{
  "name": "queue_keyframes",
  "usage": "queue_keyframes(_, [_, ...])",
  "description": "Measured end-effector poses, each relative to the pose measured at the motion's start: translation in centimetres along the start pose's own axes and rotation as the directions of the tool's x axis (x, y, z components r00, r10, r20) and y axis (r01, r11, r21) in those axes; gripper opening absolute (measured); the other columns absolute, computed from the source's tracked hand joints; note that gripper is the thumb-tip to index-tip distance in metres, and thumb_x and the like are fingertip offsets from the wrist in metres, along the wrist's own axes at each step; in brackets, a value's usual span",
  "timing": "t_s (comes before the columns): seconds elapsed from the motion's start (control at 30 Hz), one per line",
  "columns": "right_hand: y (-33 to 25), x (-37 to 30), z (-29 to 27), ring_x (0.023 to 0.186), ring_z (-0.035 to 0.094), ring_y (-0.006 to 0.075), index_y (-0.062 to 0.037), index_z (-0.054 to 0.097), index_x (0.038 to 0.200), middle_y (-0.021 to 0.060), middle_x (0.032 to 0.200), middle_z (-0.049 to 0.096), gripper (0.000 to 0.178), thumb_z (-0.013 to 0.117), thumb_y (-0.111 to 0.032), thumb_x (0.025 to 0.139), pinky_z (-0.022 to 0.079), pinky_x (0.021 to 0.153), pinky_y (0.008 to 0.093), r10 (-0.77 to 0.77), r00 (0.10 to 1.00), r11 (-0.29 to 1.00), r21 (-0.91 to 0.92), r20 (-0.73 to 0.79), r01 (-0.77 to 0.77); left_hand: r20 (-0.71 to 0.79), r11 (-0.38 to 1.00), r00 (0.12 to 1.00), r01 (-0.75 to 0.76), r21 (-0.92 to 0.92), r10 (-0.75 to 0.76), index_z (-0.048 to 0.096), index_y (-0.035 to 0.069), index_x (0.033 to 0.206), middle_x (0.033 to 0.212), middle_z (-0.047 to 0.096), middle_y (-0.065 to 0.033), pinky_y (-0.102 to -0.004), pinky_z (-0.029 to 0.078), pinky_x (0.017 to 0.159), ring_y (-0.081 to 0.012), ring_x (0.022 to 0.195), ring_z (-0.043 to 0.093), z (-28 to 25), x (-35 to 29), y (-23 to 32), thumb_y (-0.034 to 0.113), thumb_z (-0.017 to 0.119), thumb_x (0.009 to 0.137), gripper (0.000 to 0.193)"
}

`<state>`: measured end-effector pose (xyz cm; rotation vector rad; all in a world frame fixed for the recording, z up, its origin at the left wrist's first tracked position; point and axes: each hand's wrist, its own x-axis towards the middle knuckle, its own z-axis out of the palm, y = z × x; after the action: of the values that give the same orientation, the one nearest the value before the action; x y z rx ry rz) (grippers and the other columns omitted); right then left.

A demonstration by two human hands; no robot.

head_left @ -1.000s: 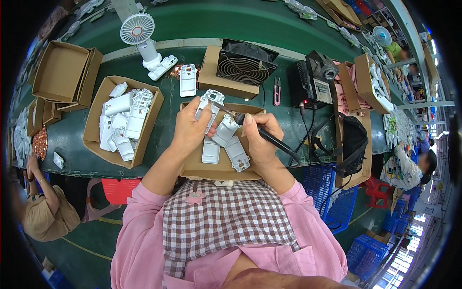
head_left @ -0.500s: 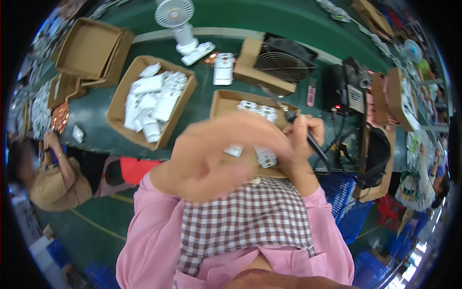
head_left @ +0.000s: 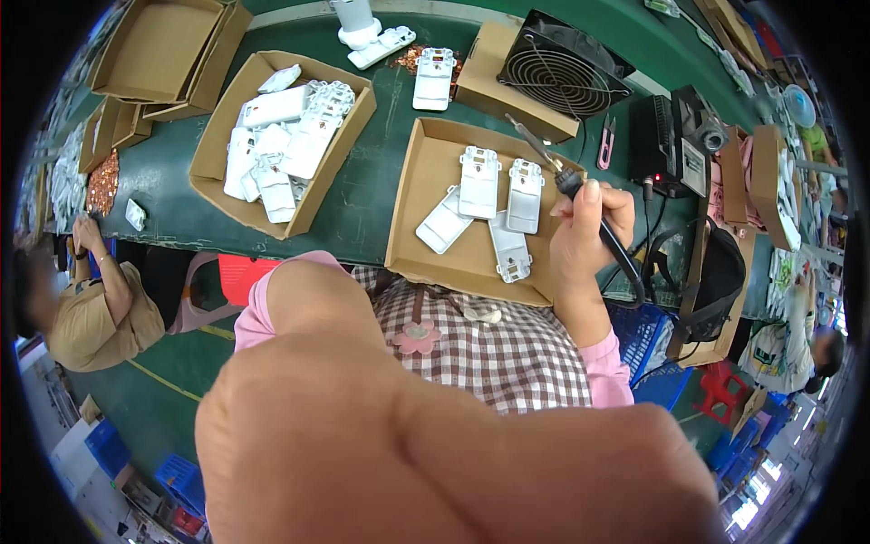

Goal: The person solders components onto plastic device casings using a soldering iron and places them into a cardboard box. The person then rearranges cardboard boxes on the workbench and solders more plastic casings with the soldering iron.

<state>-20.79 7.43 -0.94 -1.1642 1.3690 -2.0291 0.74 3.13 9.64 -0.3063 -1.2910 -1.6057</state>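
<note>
My right hand (head_left: pixel 594 227) is closed round the black handle of a soldering iron (head_left: pixel 569 181), its metal tip pointing up and to the left. Below the tip, a shallow cardboard tray (head_left: pixel 410 240) holds several white plastic housings (head_left: pixel 478 181), lying flat and apart from the iron. My left hand (head_left: pixel 362 444) is raised very close to the camera and fills the lower middle. Its back and wrist show large, but the fingers cannot be made out, nor whether anything is in them.
A deeper cardboard box (head_left: pixel 337 172) full of white housings stands left of the tray. One housing (head_left: pixel 434 80) lies beyond, by copper-coloured pieces. A black fan (head_left: pixel 566 68), pink-handled tweezers (head_left: pixel 606 143) and a black power unit (head_left: pixel 654 145) lie right. A person (head_left: pixel 100 295) sits far left.
My left hand has moved from over the tray back and up toward the camera, uncovering the housings. My right hand still grips the soldering iron. The view has tilted downward.
</note>
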Motion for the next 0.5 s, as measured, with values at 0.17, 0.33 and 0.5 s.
queue_keyframes(0.17, [-0.4,0.1,-0.1,0.050,0.048,0.0104,-0.0048,0.045,0.079,0.0047,0.067,0.050,0.017,0.057,-0.009,0.090,0.043,0.046,0.0238,0.009,0.999,1.000,-0.008,-0.049,-0.009,-0.003,1.000,1.000,0.014,-0.025,-0.014,0.061,-0.006,0.085,0.086,0.064,-0.0177,-0.0380,0.051,0.065,-0.0312,0.077,0.060,1.4,0.0,-0.9,0.005,0.060,0.080,0.012])
queue_keyframes(0.33, [-0.2,0.0,-0.4,0.051,0.048,0.0106,-0.0045,0.045,0.080,0.0058,0.067,0.051,0.016,0.057,-0.009,0.090,0.043,0.047,0.0233,0.008,1.000,1.000,-0.003,-0.026,-0.009,0.002,0.998,1.000,0.017,-0.056,-0.017,0.062,-0.005,0.083,0.083,0.064,-0.0167,-0.0372,0.050,0.064,-0.0300,0.074,0.060,0.7,0.2,-0.9,0.008,0.060,0.080,0.013])
queue_keyframes(0.5, [-0.5,-0.2,-0.4,0.051,0.048,0.0106,-0.0045,0.046,0.080,0.0055,0.067,0.052,0.015,0.057,-0.009,0.090,0.043,0.047,0.0236,0.009,0.999,1.000,-0.012,-0.035,-0.010,-0.022,0.993,0.999,0.046,-0.112,-0.048,0.062,-0.004,0.081,0.081,0.065,-0.0157,-0.0364,0.050,0.062,-0.0289,0.071,0.060,0.6,0.3,-1.8,0.010,0.060,0.081,0.014])
